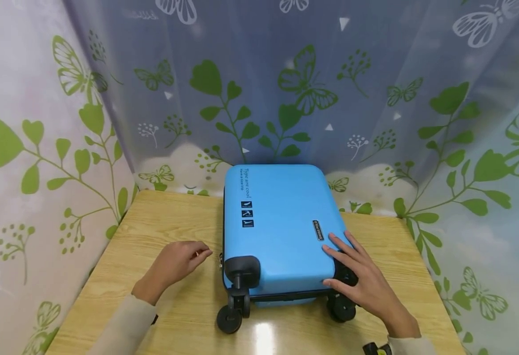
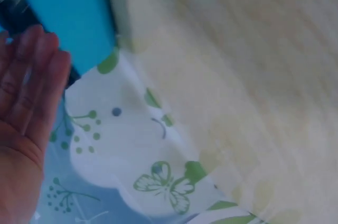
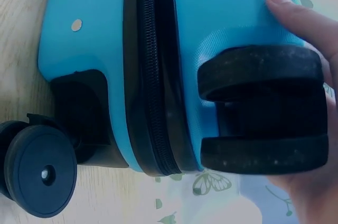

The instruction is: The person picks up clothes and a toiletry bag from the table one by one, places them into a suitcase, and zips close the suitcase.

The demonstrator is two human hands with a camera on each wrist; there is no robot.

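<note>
A light blue hard-shell suitcase lies flat on the wooden table, its wheeled end towards me. My right hand rests spread over its near right corner, fingers on the top face and thumb at the end face. In the right wrist view the thumb lies on the blue shell beside a black double wheel, and a black zipper runs round the side. My left hand hovers left of the case, fingers loosely extended with nothing in them, fingertips close to the zipper pulls.
The table extends on both sides of the suitcase. Behind it hangs a curtain with leaf and butterfly prints. Black caster wheels stick out at the suitcase's near end.
</note>
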